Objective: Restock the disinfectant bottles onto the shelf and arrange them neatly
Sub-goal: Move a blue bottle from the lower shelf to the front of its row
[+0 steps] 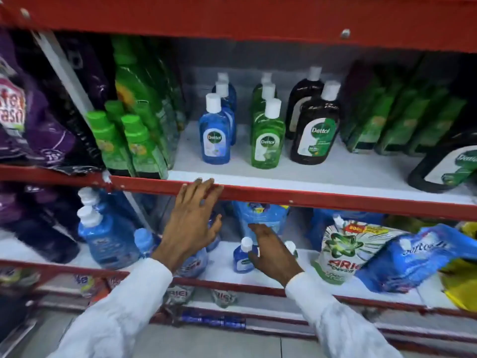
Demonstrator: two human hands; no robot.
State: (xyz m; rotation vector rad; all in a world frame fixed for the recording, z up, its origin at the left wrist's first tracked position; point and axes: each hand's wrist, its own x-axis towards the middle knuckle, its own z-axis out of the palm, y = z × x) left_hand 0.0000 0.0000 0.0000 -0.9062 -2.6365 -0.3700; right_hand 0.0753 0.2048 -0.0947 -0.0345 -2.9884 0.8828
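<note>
On the middle shelf (335, 177) stand three rows of Dettol bottles with white caps: blue bottles (214, 136), green bottles (267, 142) and brown bottles (315, 135). My left hand (191, 223) is open with its fingers spread, and the fingertips lie over the shelf's red front edge (322, 200). My right hand (272, 253) reaches into the lower shelf with its thumb against a small blue bottle (242, 258). Another small bottle's white cap (290, 246) shows just right of that hand; its body is hidden.
Green bottles (134, 143) and purple pouches (38, 120) fill the left. Green boxes (387, 125) and a large Dettol jug (449, 169) stand at the right. On the lower shelf are blue bottles (108, 236), an Ariel pouch (338, 251) and a blue pouch (413, 257).
</note>
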